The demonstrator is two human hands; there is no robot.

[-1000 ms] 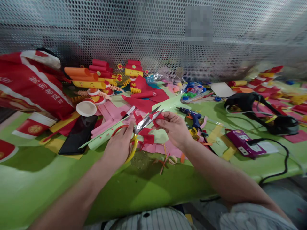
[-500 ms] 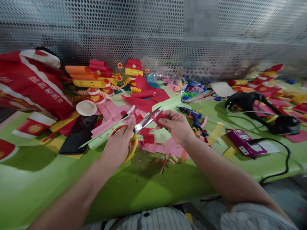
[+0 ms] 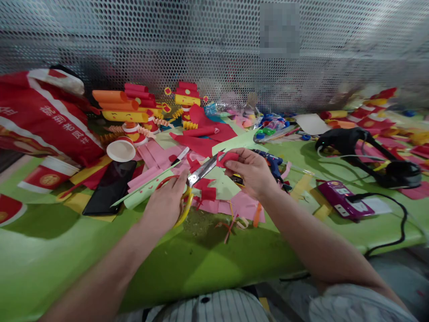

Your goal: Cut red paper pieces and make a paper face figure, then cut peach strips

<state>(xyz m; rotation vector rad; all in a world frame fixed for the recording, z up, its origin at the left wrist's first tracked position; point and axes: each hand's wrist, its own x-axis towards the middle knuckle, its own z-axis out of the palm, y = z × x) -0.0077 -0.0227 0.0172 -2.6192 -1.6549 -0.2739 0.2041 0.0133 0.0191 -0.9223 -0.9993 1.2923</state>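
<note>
Red paper [image 3: 226,158] in R hand [image 3: 254,173]; bag [image 3: 56,120] w/ writing.

This looks like a craft workspace: a long green table [image 3: 234,264] strewn with pink, red and pale green paper scraps [image 3: 242,203], silver-bladed scissors with red and yellow handles [image 3: 202,172], a dark blue glue gun [image 3: 275,164], red-and-yellow paper figures [image 3: 187,99] and a purple rectangular power strip [image 3: 342,197], before a grey perforated metal panel [image 3: 134,49].
</note>
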